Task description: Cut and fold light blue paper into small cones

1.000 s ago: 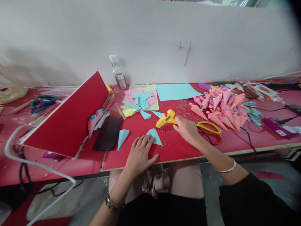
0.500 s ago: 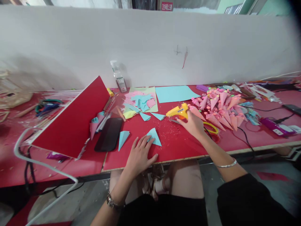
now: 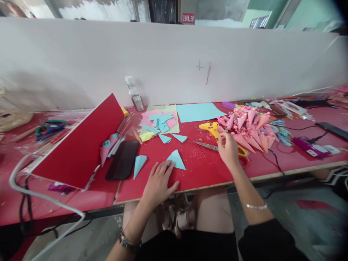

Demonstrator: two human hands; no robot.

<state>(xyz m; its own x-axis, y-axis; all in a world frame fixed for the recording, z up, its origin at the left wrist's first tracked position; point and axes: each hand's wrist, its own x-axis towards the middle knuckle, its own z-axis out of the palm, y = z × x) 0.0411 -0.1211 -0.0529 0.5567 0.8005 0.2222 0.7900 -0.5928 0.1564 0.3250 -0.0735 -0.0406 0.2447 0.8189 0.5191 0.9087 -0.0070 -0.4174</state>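
Blue paper triangle [image 3: 176,160] under flat, spread left hand [image 3: 159,181]; right hand [image 3: 228,146] fingers loosely curled beside glue gun [image 3: 210,127]

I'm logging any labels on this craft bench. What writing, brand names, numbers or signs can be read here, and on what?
Red sign above the white partition: white characters, too small to read.
Label on the clear bottle by the partition: print too blurred to read.
Pen marks on the white partition: scribbles, no words.
Yellow glue gun near the right hand: no readable text.
Black phone left of the left hand: screen dark.
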